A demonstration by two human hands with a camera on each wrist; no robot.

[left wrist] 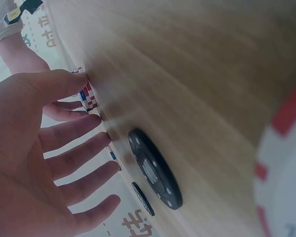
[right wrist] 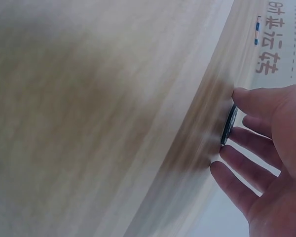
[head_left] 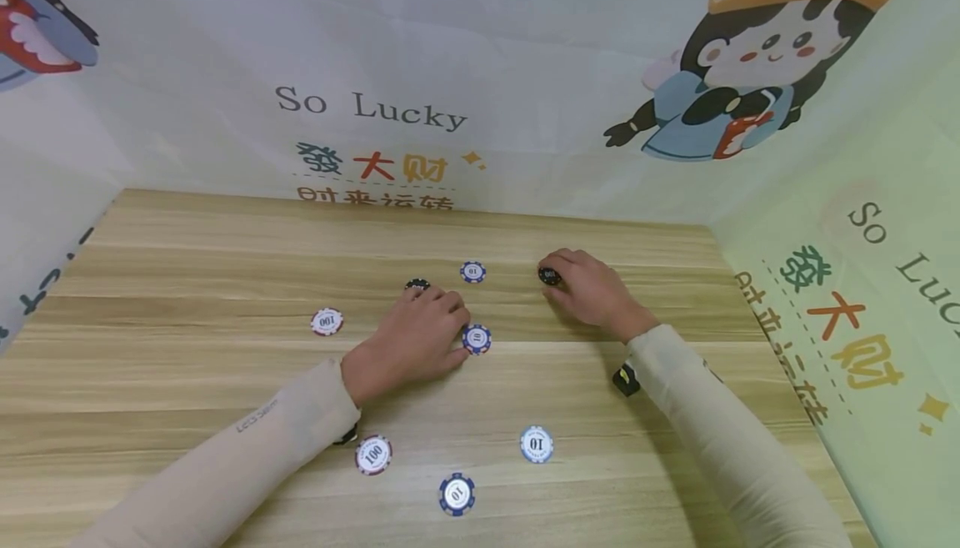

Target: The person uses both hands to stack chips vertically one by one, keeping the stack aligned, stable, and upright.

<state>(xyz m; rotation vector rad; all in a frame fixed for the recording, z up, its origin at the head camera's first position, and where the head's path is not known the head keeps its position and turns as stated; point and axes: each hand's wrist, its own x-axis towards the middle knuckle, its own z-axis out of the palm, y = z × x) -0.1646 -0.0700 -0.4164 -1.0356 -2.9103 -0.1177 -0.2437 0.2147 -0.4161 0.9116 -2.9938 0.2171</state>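
My left hand (head_left: 411, 335) is at the middle of the table, thumb and index finger at the edge of a small stack of poker chips (head_left: 477, 339) topped by a blue 10 chip. From the left wrist, the stack (left wrist: 88, 94) shows red, white and blue edges between thumb and index finger. A black poker chip (head_left: 417, 284) peeks out past the left fingers. The left wrist view has two black chips, one nearer (left wrist: 155, 169) and one farther (left wrist: 143, 199). My right hand (head_left: 592, 291) holds a black 100 chip (head_left: 550, 275) between thumb and fingers, low at the tabletop (right wrist: 138, 163).
A blue 10 chip (head_left: 472, 272) lies between the hands, farther back. Red-edged 100 chips lie left (head_left: 327, 322) and front left (head_left: 373, 454). Nearer me are a dark blue 10 chip (head_left: 457, 495) and a light blue one (head_left: 537, 444). Printed cloth walls (head_left: 525, 114) enclose the table.
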